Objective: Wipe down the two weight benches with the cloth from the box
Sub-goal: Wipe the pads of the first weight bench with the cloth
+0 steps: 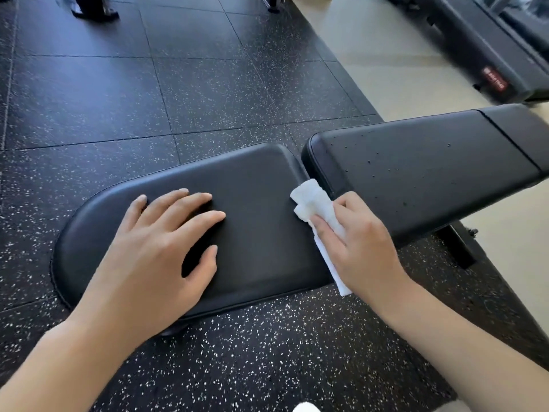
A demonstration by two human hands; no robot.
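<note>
A: We've got the left hand (166, 242) flat on the seat pad (252, 185), fingers straight and a little spread, palm pressing down on the black vinyl

B: And the right hand (361, 242) has the white cloth (313, 200) pinched between thumb and fingers, bunched up at the far right end of the seat pad, right at the gap where the back pad (421, 168) begins

A: One tail of the cloth hangs down under that hand, past the near edge of the seat

B: We see small droplets dotted over the back pad, which sits tilted up and to the right of the seat, its near corner just beside the cloth

A: Around the bench we have speckled black rubber floor tiles (148, 99), then a pale floor strip (395, 60) on the right

B: Top right, a dark machine (487, 46) with a small red label, well apart from our bench. A dark metal foot (95, 8) stands at the top left

A: Under the back pad a black frame leg (457, 248) pokes out behind the right wrist
</note>
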